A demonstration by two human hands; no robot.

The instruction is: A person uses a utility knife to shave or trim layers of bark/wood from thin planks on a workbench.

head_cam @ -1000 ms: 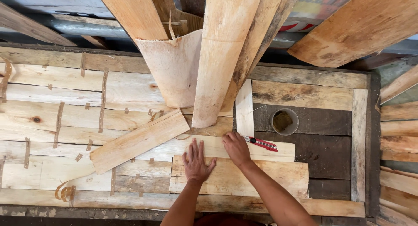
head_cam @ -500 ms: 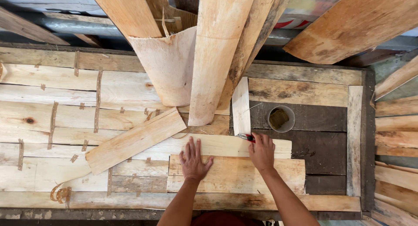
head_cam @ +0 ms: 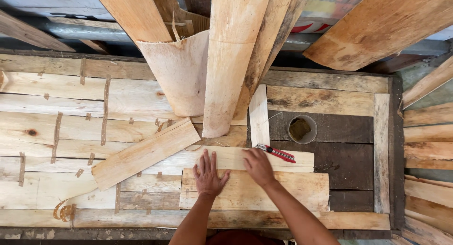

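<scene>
On the counter (head_cam: pixel 330 84), near its front edge, the left hand (head_cam: pixel 207 172) lies flat, fingers spread, on a pale veneer sheet (head_cam: pixel 283 190). The right hand (head_cam: pixel 258 165) rests loosely curled beside a red utility knife (head_cam: pixel 276 153), not gripping it. Firm, even pressure would likely keep the sheet from shifting.

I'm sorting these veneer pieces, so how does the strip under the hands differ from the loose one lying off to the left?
The pale flat veneer strip under both hands lies level across the bench; the pale loose veneer strip lies slanted. The first bears a red utility knife; the second bears nothing. Both are thin, light wood.
</scene>
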